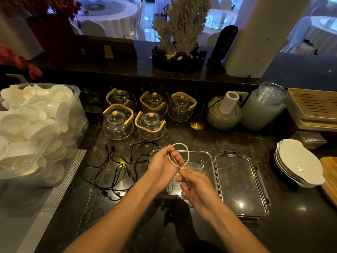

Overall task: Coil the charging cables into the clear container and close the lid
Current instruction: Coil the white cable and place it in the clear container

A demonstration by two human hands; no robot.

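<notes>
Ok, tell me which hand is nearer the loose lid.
Right. The right hand is over the clear container, just left of the lid; the left hand is farther left.

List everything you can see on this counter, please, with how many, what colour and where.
white cable: one, white, looped above the container, held in both hands
black cables: a tangle, count unclear, black, on the counter left of the container
clear container: one, clear, open, centre of the counter
lid: one, clear, flat on the counter right of the container
glass teapots: five, clear with wooden handles, behind the cables
plastic bin: one, clear, full of white dishes, far left
white bowls: a small stack, white, far right
glass jar: one, clear, back right
left hand: holds the coiled loop
right hand: pinches the cable's loose part
</notes>
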